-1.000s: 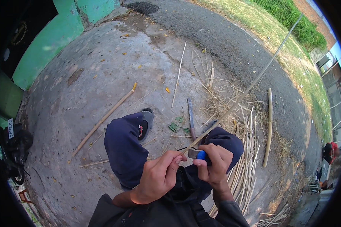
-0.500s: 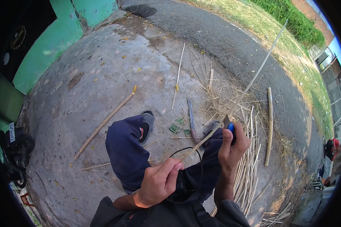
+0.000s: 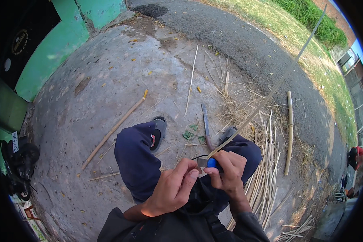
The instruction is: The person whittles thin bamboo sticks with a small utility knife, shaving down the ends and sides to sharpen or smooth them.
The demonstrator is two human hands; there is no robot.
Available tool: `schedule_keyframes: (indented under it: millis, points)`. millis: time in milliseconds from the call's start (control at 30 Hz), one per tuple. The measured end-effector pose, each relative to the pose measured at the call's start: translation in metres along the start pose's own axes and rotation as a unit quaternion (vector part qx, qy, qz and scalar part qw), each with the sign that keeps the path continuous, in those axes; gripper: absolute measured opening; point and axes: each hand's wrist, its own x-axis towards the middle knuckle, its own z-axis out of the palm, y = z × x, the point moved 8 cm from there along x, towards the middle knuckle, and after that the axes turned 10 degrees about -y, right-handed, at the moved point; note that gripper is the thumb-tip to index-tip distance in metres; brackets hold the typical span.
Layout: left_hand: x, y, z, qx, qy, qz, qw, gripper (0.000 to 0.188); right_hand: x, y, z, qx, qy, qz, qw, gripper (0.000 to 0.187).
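Observation:
My right hand [image 3: 228, 171] is closed round the blue handle of a short knife [image 3: 203, 162], whose metal blade points toward my left hand. A long, thin bamboo strip [image 3: 266, 101] slants from the knife up to the far right. My left hand [image 3: 173, 191] is pinched closed just left of the blade, at the near end of the strip. That end is mostly hidden by my fingers. Both hands are close together over my lap, between my bent knees.
A longer knife [image 3: 206, 123] lies ahead of me, beside green leaves [image 3: 190, 132]. Split strips [image 3: 266, 173] are heaped at my right, near shavings [image 3: 242, 101]. Bamboo poles lie left [image 3: 113, 131] and right [image 3: 289, 133]; a thin stick [image 3: 192, 78] lies farther ahead.
My right hand and the knife have come down and left along the strip, close to my left hand. The strip's far end has swung right. My left hand has hardly moved.

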Motion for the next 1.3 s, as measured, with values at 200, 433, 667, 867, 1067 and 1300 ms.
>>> schedule_keyframes:
  millis: [200, 433, 667, 867, 1067, 1300]
  points:
    - [-0.002, 0.008, -0.002, 0.094, 0.075, 0.057, 0.991, 0.010, -0.001, -0.004, 0.002, -0.016, 0.005, 0.011, 1.000, 0.036]
    - [0.001, 0.009, 0.000, 0.103, 0.080, 0.062, 0.989, 0.010, 0.000, -0.003, -0.003, -0.034, 0.061, 0.033, 0.997, 0.040]
    - [-0.001, 0.012, -0.005, 0.083, 0.115, 0.079, 0.987, 0.006, 0.003, 0.005, -0.010, -0.060, 0.085, 0.044, 0.994, 0.035]
    - [-0.014, 0.008, -0.004, 0.076, 0.109, 0.063, 0.989, 0.008, -0.006, 0.070, -0.063, -0.022, 0.260, 0.195, 0.945, 0.035]
    - [-0.009, -0.010, -0.011, 0.059, 0.097, 0.007, 0.993, 0.013, -0.021, 0.057, -0.049, 0.185, 0.243, 0.175, 0.936, 0.042]
    - [-0.002, -0.008, -0.014, 0.050, 0.098, 0.023, 0.994, 0.016, -0.004, -0.002, 0.009, 0.073, -0.043, 0.036, 0.996, 0.031]
